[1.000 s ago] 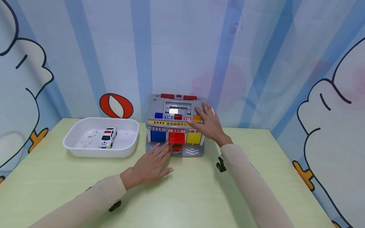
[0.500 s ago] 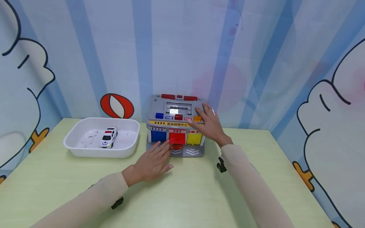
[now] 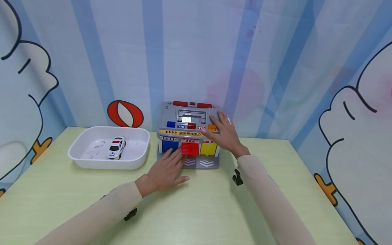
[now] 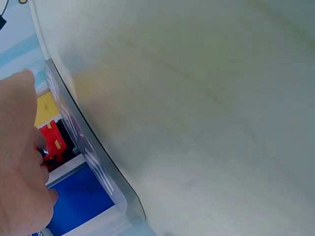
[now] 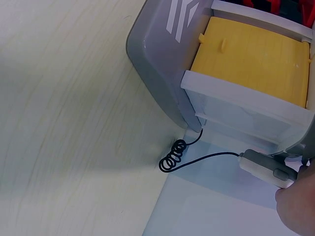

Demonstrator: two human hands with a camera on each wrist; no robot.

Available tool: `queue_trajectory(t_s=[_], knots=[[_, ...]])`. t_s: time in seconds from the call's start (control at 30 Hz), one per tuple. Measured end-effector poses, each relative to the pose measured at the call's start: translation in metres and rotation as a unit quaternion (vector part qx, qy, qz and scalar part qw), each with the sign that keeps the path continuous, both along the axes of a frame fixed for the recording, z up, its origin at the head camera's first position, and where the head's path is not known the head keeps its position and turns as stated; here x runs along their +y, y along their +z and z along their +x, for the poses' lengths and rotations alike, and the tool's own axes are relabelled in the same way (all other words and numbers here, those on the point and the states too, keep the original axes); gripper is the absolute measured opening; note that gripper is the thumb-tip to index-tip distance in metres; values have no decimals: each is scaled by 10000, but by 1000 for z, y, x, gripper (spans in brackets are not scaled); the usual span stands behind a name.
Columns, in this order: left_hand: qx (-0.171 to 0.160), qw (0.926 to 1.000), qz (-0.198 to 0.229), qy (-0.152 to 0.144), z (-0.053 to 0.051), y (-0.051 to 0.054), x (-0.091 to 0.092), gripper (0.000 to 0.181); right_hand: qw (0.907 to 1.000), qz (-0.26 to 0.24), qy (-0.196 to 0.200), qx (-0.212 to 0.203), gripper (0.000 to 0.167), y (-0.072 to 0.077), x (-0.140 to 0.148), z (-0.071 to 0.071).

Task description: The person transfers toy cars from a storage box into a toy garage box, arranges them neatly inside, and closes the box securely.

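A grey toy garage (image 3: 211, 162) with blue, red and yellow doors stands at the table's back. My left hand (image 3: 165, 173) lies before its middle bay, fingers extended towards the red door (image 3: 190, 149), which tilts outward. In the left wrist view, a red toy car (image 4: 55, 140) is in that bay, by my left fingertips. Whether they touch it is partly hidden. My right hand (image 3: 226, 132) rests with spread fingers on the right end of the roof. In the right wrist view it is beside a small grey-and-white handset (image 5: 268, 168) on a coiled black cord.
A white plastic tray (image 3: 107, 164) stands left of the garage. Inside it is a white toy police car (image 3: 116, 148). A striped cartoon curtain (image 3: 196, 51) hangs right behind the pale table (image 3: 208, 211).
My left hand has moved slightly forward and right. The red car, visible below the red door earlier, has gone further into the bay. My right hand has stayed on the roof.
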State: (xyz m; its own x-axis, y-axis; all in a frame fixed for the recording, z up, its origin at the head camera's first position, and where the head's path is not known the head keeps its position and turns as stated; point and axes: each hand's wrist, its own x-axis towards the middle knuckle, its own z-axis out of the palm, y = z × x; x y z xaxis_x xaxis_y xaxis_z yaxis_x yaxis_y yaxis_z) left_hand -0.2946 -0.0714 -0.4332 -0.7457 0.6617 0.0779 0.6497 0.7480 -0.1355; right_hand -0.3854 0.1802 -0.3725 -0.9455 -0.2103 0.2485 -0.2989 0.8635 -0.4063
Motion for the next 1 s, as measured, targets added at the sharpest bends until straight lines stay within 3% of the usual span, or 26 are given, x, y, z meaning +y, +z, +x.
queue_trajectory(t_s=[0.2,0.67,1.0], knots=[[175,9996,-227,50,-5,0,1,81,10000,6,3,19,83,0,0,0],[1143,9886,-955,235,-10,-3,4,81,9999,65,4,100,82,-2,2,-3],[1112,9882,-1033,196,-11,-6,6,79,10000,25,17,83,81,-2,1,-3]])
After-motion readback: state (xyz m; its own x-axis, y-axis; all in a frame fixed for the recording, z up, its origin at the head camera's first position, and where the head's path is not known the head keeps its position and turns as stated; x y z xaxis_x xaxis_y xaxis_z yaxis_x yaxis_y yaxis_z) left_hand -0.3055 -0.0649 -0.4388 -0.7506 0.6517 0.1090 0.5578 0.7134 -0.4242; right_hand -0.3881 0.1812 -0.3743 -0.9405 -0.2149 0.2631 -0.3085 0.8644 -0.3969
